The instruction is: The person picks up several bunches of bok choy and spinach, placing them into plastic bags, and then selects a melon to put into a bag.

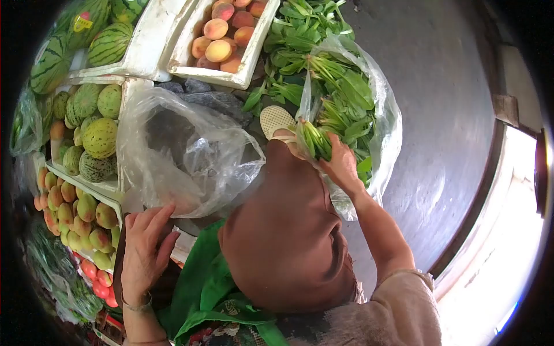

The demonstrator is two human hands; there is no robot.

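My right hand point(341, 164) is closed around a bunch of leafy greens point(313, 140), its pale green stems pointing up and left. The bunch is at the near left side of a clear plastic bag point(390, 122) filled with more greens point(353, 86). On the other side of my knee, my left hand point(147, 245) has its thumb apart from its slightly bent fingers and nothing visible in it. Those fingertips come right up to the near edge of a second clear plastic bag point(193, 155), which lies crumpled and wide open.
Loose greens point(300, 32) lie on the floor point(427, 69) beyond the filled bag. A foam box of peaches point(218, 51) stands ahead. Along the left are watermelons point(112, 43), small striped melons point(99, 137), mangoes point(86, 206) and tomatoes point(102, 290). My brown-clad knee point(283, 230) is between the bags.
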